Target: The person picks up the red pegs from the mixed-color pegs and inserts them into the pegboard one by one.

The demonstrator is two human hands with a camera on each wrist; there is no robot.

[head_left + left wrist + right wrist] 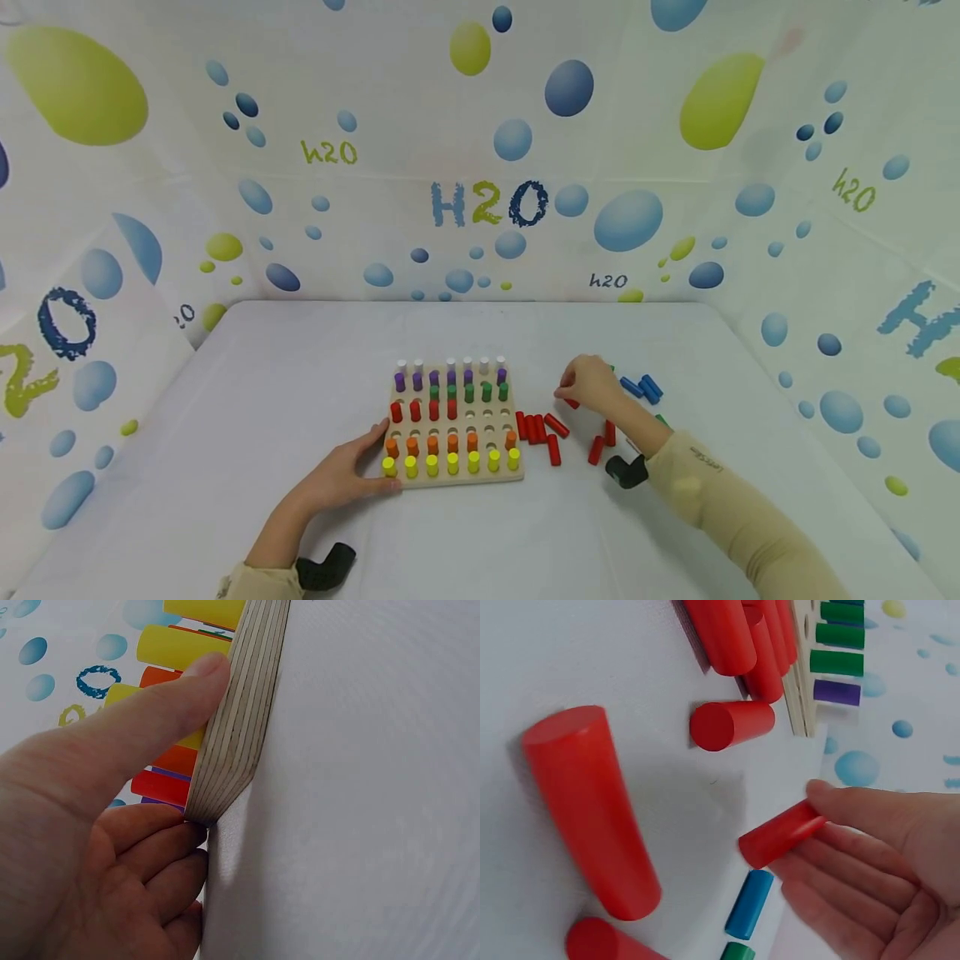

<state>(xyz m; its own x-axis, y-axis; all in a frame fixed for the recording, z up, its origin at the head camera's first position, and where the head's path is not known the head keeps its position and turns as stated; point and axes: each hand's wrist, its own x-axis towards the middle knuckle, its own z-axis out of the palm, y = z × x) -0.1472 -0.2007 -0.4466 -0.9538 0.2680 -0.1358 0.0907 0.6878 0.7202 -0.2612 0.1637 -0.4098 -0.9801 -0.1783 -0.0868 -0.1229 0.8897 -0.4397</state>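
Right hand (596,385), right of centre in head view, pinches red peg (778,835) between thumb and fingers, free end jutting lower left in right wrist view; left hand (341,475), lower left of centre, holds pegboard (480,424) corner, thumb on front edge, fingers along left side

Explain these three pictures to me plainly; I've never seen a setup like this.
There's no machine here: a person works with two bare hands. The wide picture is taken from the head, looking forward and down; the two close ones come from each wrist. On the white table lies a wooden board with upright pegs in rows: white, purple, green, red, orange and yellow. Loose red pegs lie to its right, with loose blue pegs and green ones farther off. The left hand grips the board's near left corner. The right hand pinches a red peg.
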